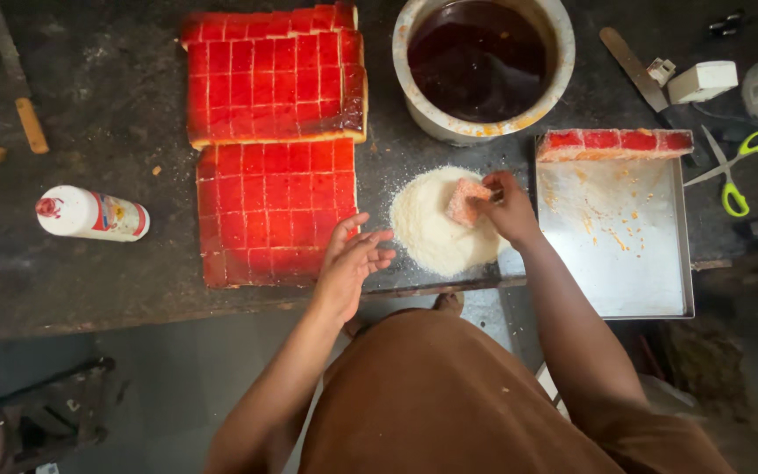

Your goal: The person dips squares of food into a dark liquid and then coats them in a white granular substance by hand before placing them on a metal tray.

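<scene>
My right hand presses a red cake cube, dusted white, into a mound of white coconut-like crumbs on the dark counter. My left hand hovers with fingers spread at the lower right corner of a red glazed cake slab scored into small squares; it holds nothing. A second scored red slab lies just behind the first. A metal tray to the right carries one row of red cubes along its far edge.
A white pot of dark red syrup stands behind the crumb mound. A white bottle lies at the left. Green-handled scissors, a spatula and a white block sit at the right. The counter's front edge runs below the slabs.
</scene>
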